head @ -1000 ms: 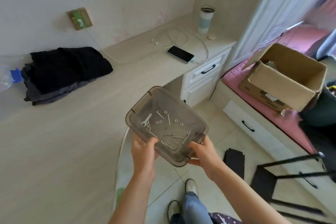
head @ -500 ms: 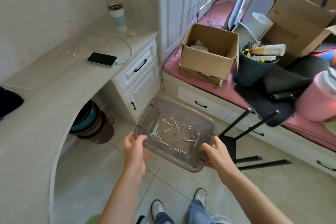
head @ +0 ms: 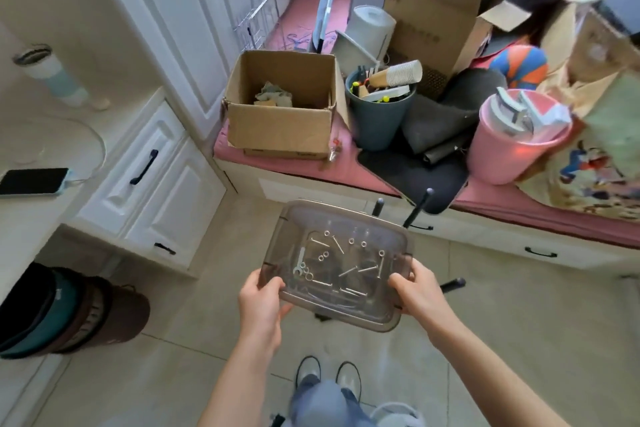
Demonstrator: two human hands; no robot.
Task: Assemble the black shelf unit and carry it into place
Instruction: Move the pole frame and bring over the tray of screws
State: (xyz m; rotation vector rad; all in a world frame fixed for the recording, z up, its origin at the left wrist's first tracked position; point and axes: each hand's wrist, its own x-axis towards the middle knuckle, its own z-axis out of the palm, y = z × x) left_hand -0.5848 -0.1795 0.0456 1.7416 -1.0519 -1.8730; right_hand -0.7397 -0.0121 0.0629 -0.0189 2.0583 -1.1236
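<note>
Both hands, left hand (head: 260,302) and right hand (head: 417,291), grip the clear plastic tray (head: 391,314) of screws (head: 353,270). I think it is being carried to the black shelf legs (head: 417,208) just behind; next, set it down level.

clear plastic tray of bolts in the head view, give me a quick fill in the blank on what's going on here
1. The clear plastic tray is held by ____ hands, the left hand and the right hand at its near corners.
2. Among the bolts and washers in the tray lies a small flat ____.
3. The open cardboard box stands on a ____ mattress.
4. The phone lies on the desk with its screen ____.

Missing words: both; wrench; pink; dark
</note>
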